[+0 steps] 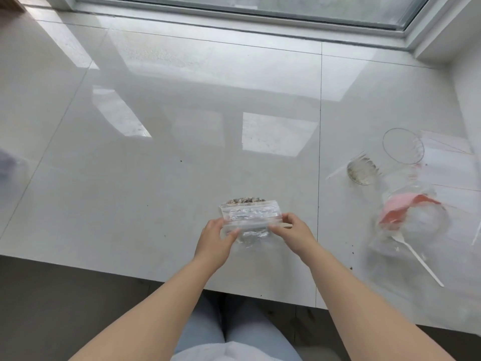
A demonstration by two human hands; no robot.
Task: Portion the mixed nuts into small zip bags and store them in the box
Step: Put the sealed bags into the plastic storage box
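Note:
A small clear zip bag (250, 213) with mixed nuts showing at its far end lies on the white tiled ledge (182, 157), near the front edge. My left hand (214, 242) pinches the bag's near left end and my right hand (292, 234) pinches its near right end, along the zip strip. No storage box is visible.
At the right stand a tipped glass bowl with nut remains (363, 170), an empty clear bowl (403, 145), a stack of flat bags (447, 162), a crumpled clear bag with a pink-red label (411, 217) and a white plastic spoon (419, 259). A window frame (260, 19) runs along the back.

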